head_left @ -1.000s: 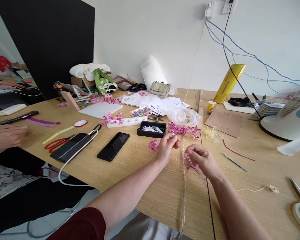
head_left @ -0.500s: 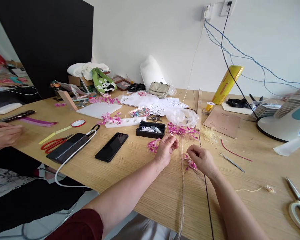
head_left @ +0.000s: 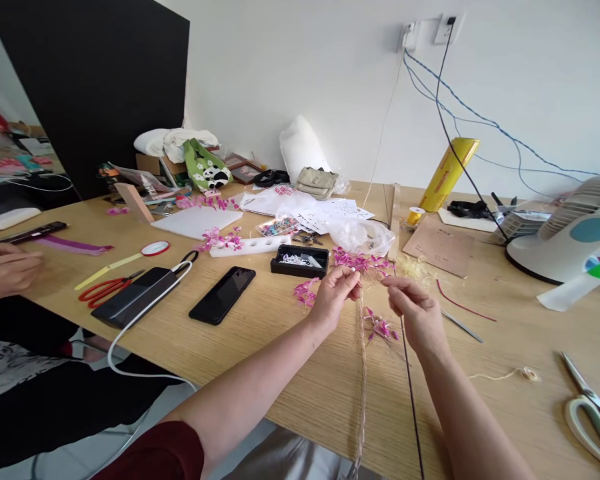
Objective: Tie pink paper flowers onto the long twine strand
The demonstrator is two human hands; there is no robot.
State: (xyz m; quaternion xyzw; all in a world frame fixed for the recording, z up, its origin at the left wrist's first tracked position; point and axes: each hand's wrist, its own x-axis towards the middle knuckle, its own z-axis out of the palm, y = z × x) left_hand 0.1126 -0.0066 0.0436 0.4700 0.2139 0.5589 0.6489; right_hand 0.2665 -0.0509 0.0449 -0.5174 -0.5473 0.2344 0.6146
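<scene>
My left hand (head_left: 334, 297) is closed in a pinch on a small white-tipped piece (head_left: 353, 270), its lower part hidden by the fingers. To its right, my right hand (head_left: 416, 308) pinches thumb and forefinger together; whatever is in them is too fine to make out, perhaps a thin thread. A braided clear cord (head_left: 363, 373) runs from near my left fingertips down over the table's front edge. Pink-purple flower sprigs lie around: a large bunch (head_left: 365, 259) behind my hands, a small cluster (head_left: 305, 292) left of my left hand, and a wire-stemmed sprig (head_left: 381, 328) below and between them.
A black phone (head_left: 223, 295), a black tray (head_left: 300, 268) of small pieces and a power bank (head_left: 133, 297) lie to the left. Scissors (head_left: 593, 407), tweezers (head_left: 463, 327) and a fan (head_left: 565, 227) are on the right. Another person's hands (head_left: 10, 270) rest at far left.
My right hand has risen and moved slightly right, away from the wire-stemmed sprig, with its fingers stretched further forward. My left hand keeps its pinch. The whole view has shifted slightly.
</scene>
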